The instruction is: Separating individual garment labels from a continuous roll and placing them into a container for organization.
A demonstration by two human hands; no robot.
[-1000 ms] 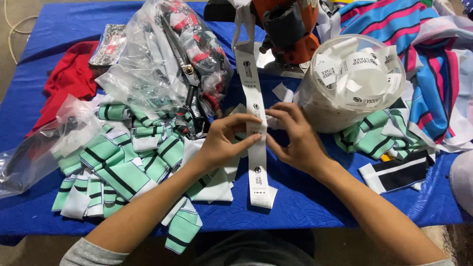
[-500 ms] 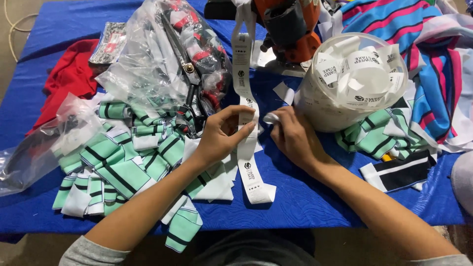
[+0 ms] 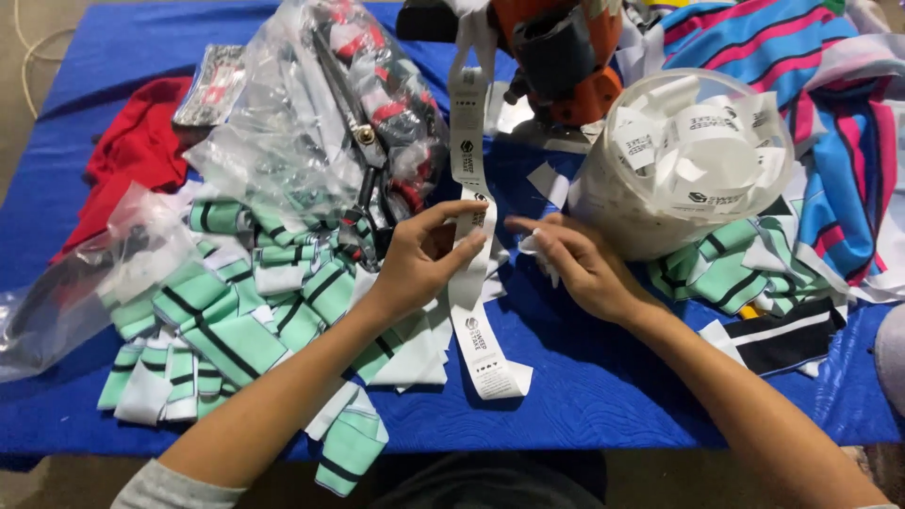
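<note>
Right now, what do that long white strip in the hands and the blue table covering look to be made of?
White label strip: likely woven or satin-like fabric tape, smooth, since it drapes and curls limply; coated paper is possible. The left hand pinches it.
Blue table cover: soft matte cloth, seemingly quilted, going by its faint stitched wavy pattern.

Two hands (image 3: 415, 264) are showing, along with one label strip (image 3: 468, 236), one tub (image 3: 660, 179), one pair of scissors (image 3: 363, 179) and two plastic bags (image 3: 283, 132).
</note>
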